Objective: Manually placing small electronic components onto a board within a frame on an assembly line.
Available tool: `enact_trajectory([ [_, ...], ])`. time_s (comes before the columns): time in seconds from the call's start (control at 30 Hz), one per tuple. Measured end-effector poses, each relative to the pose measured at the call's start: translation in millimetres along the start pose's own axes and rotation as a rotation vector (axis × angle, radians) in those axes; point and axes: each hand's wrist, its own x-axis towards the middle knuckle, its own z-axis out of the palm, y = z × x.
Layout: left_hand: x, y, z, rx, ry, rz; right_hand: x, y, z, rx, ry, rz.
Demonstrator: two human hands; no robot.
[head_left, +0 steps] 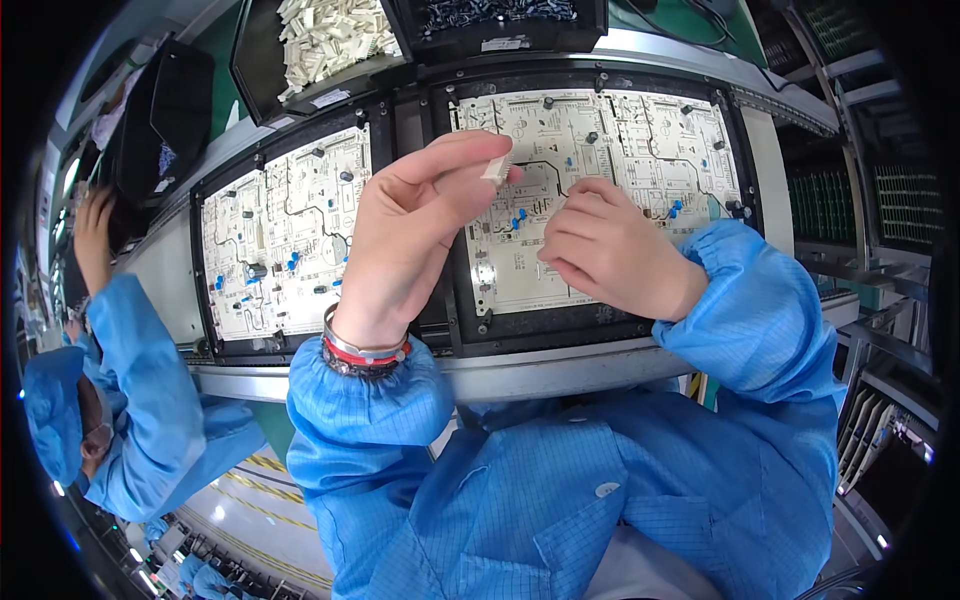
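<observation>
From where I stand, the operator's left hand point(400, 220) pinches a connector point(498, 167) between thumb and index fingertip. The connector is a small, off-white, ridged block, held above the right panel point(520, 288). The right hand point(615, 245) is over the same panel, fingers curled and bunched together; I cannot tell whether they grip a part.

The panel is flat, smooth and cream-coloured, with dark printed lines and rounded blue and black components. It sits in a matte black frame point(590, 322) with studs along its edge. The left panel point(280, 215) is similar. Both sleeves are blue, finely gridded cloth, gathered at the cuffs; a metal bangle point(362, 354) circles the left wrist.

A grey metal rail point(560, 368) borders the work surface. Behind the panels, one black bin point(256, 75) holds pale connectors, another point(440, 50) dark parts. To the left, a co-worker's hand point(93, 228) reaches toward a dark tray. Racks point(862, 205) of green boards stand right; the pale floor point(275, 530) carries yellow-and-black stripes.
</observation>
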Motion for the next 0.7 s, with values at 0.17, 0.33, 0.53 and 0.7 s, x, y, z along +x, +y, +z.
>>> enact_trajectory([
  [0.17, 3.1, 9.0, 21.2, 0.147, 0.036, -0.016, -5.8, -3.6, -21.5, -0.204, -0.008, -0.049],
  [0.33, 33.2, -11.3, 40.7, 0.694, -0.041, 0.166, -14.3, 41.8, -86.2, -0.123, 0.381, 0.222],
  [0.53, 67.1, -58.4, 54.4, 1.024, -0.183, 0.314, -42.3, 87.7, -90.7, 0.024, 0.424, 0.388],
  [0.7, 70.3, -52.0, 62.2, 1.16, -0.209, 0.264, -42.4, 91.8, -92.6, 0.004, 0.487, 0.339],
])
